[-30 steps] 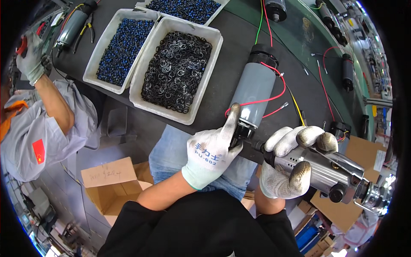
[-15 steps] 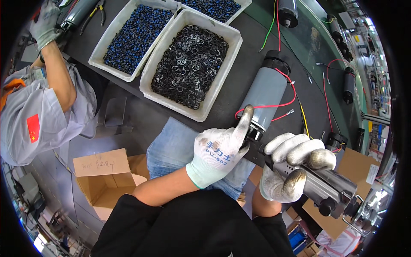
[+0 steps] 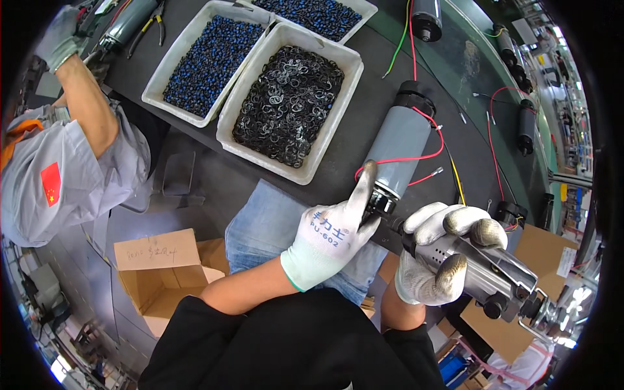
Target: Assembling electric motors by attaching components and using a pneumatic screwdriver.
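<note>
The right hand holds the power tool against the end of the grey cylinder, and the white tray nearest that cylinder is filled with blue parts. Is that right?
Not quite. In the head view the white tray nearest the grey cylinder holds dark metal rings; the blue parts fill the tray beyond it. The right hand does hold the power tool at the cylinder's end.

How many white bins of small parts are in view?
3: one with black rings centre, one with blue parts to its left, a third at the top edge, partly cut off.

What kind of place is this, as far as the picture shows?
Probably a factory assembly line. White bins of small black rings and blue parts sit on a dark workbench, grey wired cylinders lie along it, and the gloved right hand grips a power tool.
</note>
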The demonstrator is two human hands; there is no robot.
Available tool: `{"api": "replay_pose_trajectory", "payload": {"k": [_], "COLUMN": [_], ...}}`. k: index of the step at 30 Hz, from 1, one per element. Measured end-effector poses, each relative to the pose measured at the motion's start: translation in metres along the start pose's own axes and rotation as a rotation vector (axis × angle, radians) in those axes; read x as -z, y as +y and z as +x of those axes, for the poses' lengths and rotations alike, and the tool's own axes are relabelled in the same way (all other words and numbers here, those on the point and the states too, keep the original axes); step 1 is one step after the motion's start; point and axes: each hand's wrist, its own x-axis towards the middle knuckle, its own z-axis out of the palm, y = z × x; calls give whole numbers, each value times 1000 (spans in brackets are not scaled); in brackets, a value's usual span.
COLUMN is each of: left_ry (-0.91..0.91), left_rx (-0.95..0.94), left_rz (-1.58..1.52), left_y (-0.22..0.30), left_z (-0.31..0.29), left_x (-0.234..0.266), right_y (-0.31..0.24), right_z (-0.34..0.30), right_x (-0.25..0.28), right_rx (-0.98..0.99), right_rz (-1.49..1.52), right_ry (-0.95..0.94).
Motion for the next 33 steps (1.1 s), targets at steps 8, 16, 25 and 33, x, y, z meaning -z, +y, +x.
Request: {"api": "replay_pose_trajectory", "payload": {"k": [8, 16, 25, 33], "left_ry": [-34, -159, -129, -126], "left_rx": [33, 377, 300, 420], "left_rz": [-74, -822, -763, -973], "left_y": [9, 17, 16, -7], "left_z": [-3, -12, -16, -24], "left_x": [-11, -8, -18, -11], "right_y": [-2, -68, -84, -83], "right_z": [14, 13, -8, -15], "right_x": [23, 31, 53, 57], "right_rx": [108, 286, 144, 80], "right_rz": [9, -17, 89, 73], "right_ry": [-294, 138, 247, 287]}}
